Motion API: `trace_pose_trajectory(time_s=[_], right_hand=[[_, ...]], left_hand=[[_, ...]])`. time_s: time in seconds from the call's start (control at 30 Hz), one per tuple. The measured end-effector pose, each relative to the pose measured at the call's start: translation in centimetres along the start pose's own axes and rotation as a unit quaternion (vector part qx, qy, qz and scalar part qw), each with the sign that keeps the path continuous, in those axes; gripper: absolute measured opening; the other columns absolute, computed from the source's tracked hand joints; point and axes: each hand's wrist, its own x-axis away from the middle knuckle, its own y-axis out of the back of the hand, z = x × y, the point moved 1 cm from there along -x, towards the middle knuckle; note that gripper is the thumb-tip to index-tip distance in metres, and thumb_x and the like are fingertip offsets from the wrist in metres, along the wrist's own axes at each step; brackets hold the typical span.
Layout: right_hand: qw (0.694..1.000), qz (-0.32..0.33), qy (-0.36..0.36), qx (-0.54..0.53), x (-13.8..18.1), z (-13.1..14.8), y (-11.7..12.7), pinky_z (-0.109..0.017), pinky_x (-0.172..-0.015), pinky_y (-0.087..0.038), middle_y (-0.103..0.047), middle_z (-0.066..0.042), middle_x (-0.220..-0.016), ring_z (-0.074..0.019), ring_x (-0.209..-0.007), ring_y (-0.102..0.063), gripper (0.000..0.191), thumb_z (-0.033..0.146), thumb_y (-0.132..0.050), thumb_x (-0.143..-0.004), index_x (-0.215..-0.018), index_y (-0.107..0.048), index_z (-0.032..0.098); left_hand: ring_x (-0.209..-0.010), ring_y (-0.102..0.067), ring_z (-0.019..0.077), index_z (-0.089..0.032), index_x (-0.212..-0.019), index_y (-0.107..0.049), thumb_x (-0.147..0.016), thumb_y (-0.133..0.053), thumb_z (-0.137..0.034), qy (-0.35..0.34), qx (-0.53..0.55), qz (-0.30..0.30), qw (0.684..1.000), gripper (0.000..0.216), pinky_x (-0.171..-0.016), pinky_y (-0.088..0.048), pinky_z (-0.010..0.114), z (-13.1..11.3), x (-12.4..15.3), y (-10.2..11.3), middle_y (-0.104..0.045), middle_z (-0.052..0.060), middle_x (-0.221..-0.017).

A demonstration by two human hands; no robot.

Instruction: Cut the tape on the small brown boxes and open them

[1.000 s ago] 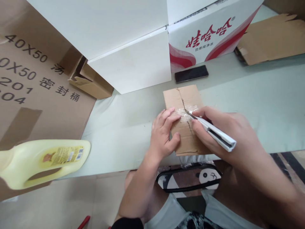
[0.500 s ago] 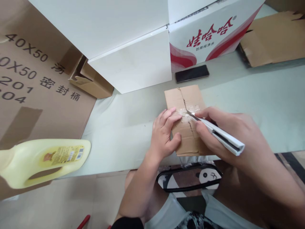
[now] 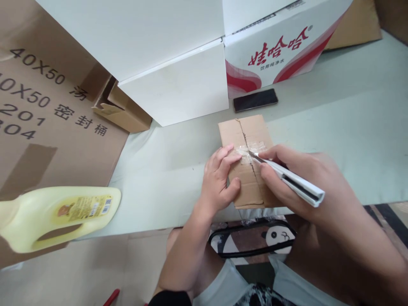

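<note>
On the table near its front edge lies a small cardboard box (image 3: 244, 180), its centre seam crossed by clear tape (image 3: 258, 145). My left hand (image 3: 219, 176) holds the box's left side, fingertips and thumb resting on its top. In my right hand (image 3: 296, 174) is a white utility knife (image 3: 295, 180), gripped between thumb and fingers. The blade is out, and its tip touches the tape at the seam. How deep the tip sits, I cannot tell.
A black phone (image 3: 256, 100) lies behind the box, before a white and red carton (image 3: 270, 59) and white boxes (image 3: 178, 85). To the left are a large brown carton (image 3: 63, 140), a small open carton (image 3: 127, 110) and a yellow bottle (image 3: 70, 214). Brown cardboard (image 3: 353, 27) stands behind.
The brown cardboard at the upper right has shifted back, away from me. Both hands, the knife and the small box stay almost where they were.
</note>
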Motion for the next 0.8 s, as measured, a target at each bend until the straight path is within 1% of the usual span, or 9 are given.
trace_pose_trajectory(time_s=[0.17,0.33,0.47,0.53,0.63,0.8], right_hand=[[1.0,0.005,-0.008,0.007,-0.2,-0.1,-0.2,-0.028,-0.048,-0.034,-0.064,-0.003,-0.061,-0.0173,-0.047,-0.052,0.021,0.036,-0.048,-0.09,-0.09,-0.065,0.023],[1.0,0.024,-0.014,-0.014,-0.8,-0.1,-0.2,-0.028,-0.052,-0.036,-0.063,-0.001,-0.06,-0.0162,-0.049,-0.053,0.02,0.035,-0.049,-0.088,-0.089,-0.064,0.022],[0.997,0.062,-0.023,-0.028,-0.3,0.2,0.5,-0.027,-0.047,-0.035,-0.057,0.002,-0.052,-0.0142,-0.044,-0.049,0.022,0.037,-0.047,-0.087,-0.084,-0.064,0.023],[0.997,0.071,-0.024,-0.026,0.0,0.4,0.8,-0.027,-0.044,-0.033,-0.055,0.002,-0.049,-0.0144,-0.041,-0.048,0.025,0.039,-0.046,-0.087,-0.083,-0.065,0.024],[0.998,0.061,-0.01,-0.024,0.4,0.4,1.0,-0.028,-0.043,-0.033,-0.054,0.002,-0.048,-0.0144,-0.04,-0.048,0.025,0.038,-0.046,-0.088,-0.082,-0.066,0.024],[0.998,0.037,0.041,-0.035,0.8,0.3,1.1,-0.027,-0.04,-0.034,-0.053,0.003,-0.047,-0.013,-0.037,-0.046,0.018,0.031,-0.05,-0.089,-0.081,-0.065,0.025]], left_hand=[[-0.146,-0.046,0.0336,-0.025,-0.136,-0.054,-0.103,-0.038,-0.061,0.007,0.005,0.005,1.0,0.052,-0.12,-0.035,0.054,-0.1,0.0,0.0,-0.049,0.015,-0.157],[-0.147,-0.045,0.0335,-0.025,-0.136,-0.054,-0.102,-0.037,-0.062,0.011,0.0,0.011,1.0,0.053,-0.12,-0.035,0.053,-0.1,0.0,0.1,-0.049,0.015,-0.157],[-0.147,-0.046,0.0337,-0.025,-0.136,-0.055,-0.101,-0.036,-0.063,0.02,-0.009,0.016,1.0,0.054,-0.121,-0.034,0.054,0.0,0.0,0.1,-0.049,0.015,-0.158],[-0.147,-0.046,0.0338,-0.025,-0.136,-0.055,-0.101,-0.036,-0.063,0.022,-0.009,0.016,1.0,0.055,-0.121,-0.034,0.053,0.0,0.0,0.0,-0.049,0.015,-0.158],[-0.147,-0.045,0.0338,-0.025,-0.137,-0.055,-0.101,-0.037,-0.062,0.017,-0.001,0.011,1.0,0.055,-0.121,-0.033,0.053,0.0,0.0,0.0,-0.049,0.015,-0.158],[-0.148,-0.044,0.0338,-0.025,-0.138,-0.055,-0.102,-0.039,-0.058,0.014,0.005,0.014,1.0,0.052,-0.121,-0.033,0.053,-0.1,0.1,0.1,-0.048,0.015,-0.159]])
